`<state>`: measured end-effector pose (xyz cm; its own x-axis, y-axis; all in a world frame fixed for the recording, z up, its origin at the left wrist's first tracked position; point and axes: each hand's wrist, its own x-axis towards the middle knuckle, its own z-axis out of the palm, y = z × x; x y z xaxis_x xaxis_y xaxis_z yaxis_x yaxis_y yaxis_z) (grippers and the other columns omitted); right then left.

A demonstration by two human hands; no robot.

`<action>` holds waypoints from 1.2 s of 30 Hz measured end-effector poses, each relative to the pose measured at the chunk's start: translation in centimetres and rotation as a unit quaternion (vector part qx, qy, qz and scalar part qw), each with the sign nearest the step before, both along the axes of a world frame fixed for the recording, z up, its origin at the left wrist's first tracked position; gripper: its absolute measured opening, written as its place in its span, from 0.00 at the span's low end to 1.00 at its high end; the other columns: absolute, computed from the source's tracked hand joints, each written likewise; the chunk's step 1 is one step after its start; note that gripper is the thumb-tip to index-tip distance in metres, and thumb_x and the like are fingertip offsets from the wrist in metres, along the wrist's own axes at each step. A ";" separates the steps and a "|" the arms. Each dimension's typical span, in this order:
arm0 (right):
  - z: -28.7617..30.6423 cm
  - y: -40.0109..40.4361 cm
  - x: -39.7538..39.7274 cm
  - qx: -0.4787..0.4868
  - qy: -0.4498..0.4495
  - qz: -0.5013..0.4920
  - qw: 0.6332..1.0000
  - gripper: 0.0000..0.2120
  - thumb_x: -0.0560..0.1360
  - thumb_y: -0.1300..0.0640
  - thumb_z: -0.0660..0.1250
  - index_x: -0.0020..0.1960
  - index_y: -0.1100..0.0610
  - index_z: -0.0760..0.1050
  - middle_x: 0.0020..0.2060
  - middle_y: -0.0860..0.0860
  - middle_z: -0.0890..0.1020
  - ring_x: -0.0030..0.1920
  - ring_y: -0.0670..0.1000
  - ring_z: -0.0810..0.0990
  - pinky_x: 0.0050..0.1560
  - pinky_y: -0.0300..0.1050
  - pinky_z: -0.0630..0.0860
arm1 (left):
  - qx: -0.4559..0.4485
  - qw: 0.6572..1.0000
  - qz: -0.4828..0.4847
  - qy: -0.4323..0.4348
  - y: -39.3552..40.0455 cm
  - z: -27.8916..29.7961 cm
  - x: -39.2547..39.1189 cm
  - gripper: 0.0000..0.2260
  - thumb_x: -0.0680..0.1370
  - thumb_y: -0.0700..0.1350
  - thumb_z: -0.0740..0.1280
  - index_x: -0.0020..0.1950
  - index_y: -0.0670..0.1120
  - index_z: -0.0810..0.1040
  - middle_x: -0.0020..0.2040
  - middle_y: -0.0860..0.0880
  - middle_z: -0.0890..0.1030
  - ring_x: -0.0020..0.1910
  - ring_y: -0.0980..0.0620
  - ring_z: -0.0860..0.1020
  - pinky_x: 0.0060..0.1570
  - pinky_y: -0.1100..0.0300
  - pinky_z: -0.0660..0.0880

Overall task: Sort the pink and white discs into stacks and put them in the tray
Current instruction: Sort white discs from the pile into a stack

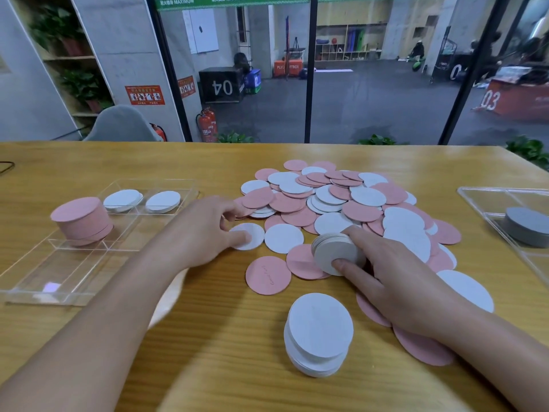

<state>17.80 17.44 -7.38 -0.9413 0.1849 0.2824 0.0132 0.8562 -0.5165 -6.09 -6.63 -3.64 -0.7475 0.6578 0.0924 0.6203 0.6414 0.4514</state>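
Note:
A loose heap of pink and white discs [341, 200] covers the middle of the wooden table. My right hand [395, 275] grips a small stack of white discs [335, 251] between thumb and fingers, tilted on edge at the heap's near side. My left hand [205, 230] presses a fingertip on a single white disc [252, 230] lying flat on the table. A taller white stack [319, 334] stands near the front. The clear tray [59, 281] at left holds a pink stack [81, 220] and two low white stacks [123, 200] [162, 201] in its far compartments.
A second clear tray [487, 200] at the right edge holds a grey disc stack [527, 226]. A lone pink disc [268, 275] lies between my hands. A grey chair back [123, 123] stands behind the table's far edge, with a glass wall beyond.

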 end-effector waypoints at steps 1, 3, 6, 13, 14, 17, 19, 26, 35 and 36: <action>0.0 0.0 0.0 -0.002 -0.001 -0.001 1.000 0.13 0.84 0.44 0.66 0.46 0.45 0.66 0.43 0.37 0.78 0.42 0.48 0.75 0.38 0.41 0.68 | -0.019 1.000 -0.001 -0.004 0.0 0.0 0.1 0.13 0.77 0.59 0.80 0.59 0.63 0.82 0.52 0.60 0.80 0.51 0.60 0.79 0.52 0.56 0.77; 0.0 0.0 0.0 -0.003 -0.002 -0.002 1.000 0.12 0.84 0.44 0.66 0.46 0.45 0.66 0.43 0.37 0.78 0.42 0.48 0.75 0.39 0.41 0.68 | -0.038 0.999 -0.004 -0.003 0.3 -0.2 0.1 0.11 0.78 0.61 0.78 0.55 0.60 0.83 0.51 0.60 0.79 0.52 0.58 0.79 0.53 0.54 0.77; -0.1 0.0 0.0 -0.004 -0.001 -0.002 1.000 0.13 0.84 0.44 0.66 0.45 0.44 0.65 0.43 0.37 0.78 0.42 0.48 0.75 0.39 0.40 0.68 | -0.045 0.999 -0.004 -0.005 0.4 -0.3 0.0 0.11 0.78 0.62 0.78 0.58 0.62 0.84 0.54 0.60 0.78 0.53 0.58 0.78 0.53 0.53 0.76; -0.1 0.1 0.0 0.000 0.000 -0.008 1.000 0.14 0.84 0.43 0.66 0.45 0.45 0.64 0.41 0.40 0.77 0.40 0.49 0.73 0.36 0.42 0.65 | 0.063 0.997 0.006 -0.055 0.5 -1.0 -0.6 0.17 0.74 0.53 0.84 0.56 0.62 0.79 0.52 0.60 0.82 0.47 0.54 0.80 0.49 0.52 0.79; -0.1 0.1 0.0 0.000 0.000 -0.008 1.000 0.14 0.84 0.43 0.66 0.45 0.45 0.65 0.41 0.40 0.77 0.40 0.50 0.74 0.36 0.42 0.65 | 0.087 0.994 0.006 -0.059 0.5 -1.1 -0.7 0.16 0.74 0.51 0.83 0.55 0.61 0.80 0.51 0.59 0.84 0.46 0.53 0.81 0.49 0.52 0.80; -0.1 0.0 0.0 -0.001 -0.003 -0.009 1.000 0.13 0.84 0.43 0.65 0.46 0.46 0.66 0.42 0.41 0.77 0.41 0.50 0.74 0.36 0.43 0.65 | 0.195 0.974 0.005 -0.116 0.7 -1.1 -0.9 0.10 0.77 0.46 0.82 0.53 0.56 0.84 0.46 0.55 0.88 0.47 0.47 0.85 0.51 0.44 0.84; -0.1 0.1 0.0 0.001 -0.003 -0.008 1.000 0.13 0.84 0.43 0.65 0.46 0.46 0.66 0.42 0.41 0.77 0.41 0.50 0.75 0.36 0.44 0.66 | 0.250 0.954 -0.005 -0.163 0.8 -0.8 -0.7 0.07 0.80 0.45 0.80 0.53 0.53 0.84 0.45 0.50 0.90 0.49 0.40 0.87 0.54 0.35 0.84; -0.2 0.1 -0.1 -0.002 -0.001 -0.005 1.000 0.13 0.84 0.43 0.65 0.46 0.46 0.66 0.42 0.41 0.77 0.40 0.50 0.74 0.36 0.43 0.65 | 0.282 0.947 -0.010 -0.150 1.3 -1.7 -0.5 0.07 0.83 0.55 0.74 0.53 0.52 0.87 0.47 0.48 0.90 0.50 0.35 0.86 0.55 0.29 0.82; -0.3 0.2 -0.1 -0.002 0.007 -0.002 1.000 0.13 0.84 0.43 0.66 0.46 0.47 0.66 0.37 0.45 0.76 0.40 0.51 0.74 0.36 0.44 0.68 | 0.331 0.935 -0.030 -0.119 1.9 -1.2 0.6 0.05 0.83 0.47 0.76 0.49 0.50 0.91 0.47 0.51 0.89 0.47 0.44 0.83 0.51 0.44 0.80; -0.3 0.2 -0.1 -0.002 0.007 -0.002 1.000 0.13 0.84 0.43 0.66 0.46 0.47 0.66 0.37 0.45 0.76 0.40 0.51 0.74 0.36 0.44 0.68 | 0.339 0.929 -0.051 -0.143 2.0 -1.1 1.2 0.05 0.83 0.44 0.76 0.48 0.49 0.91 0.45 0.51 0.89 0.44 0.49 0.83 0.47 0.51 0.82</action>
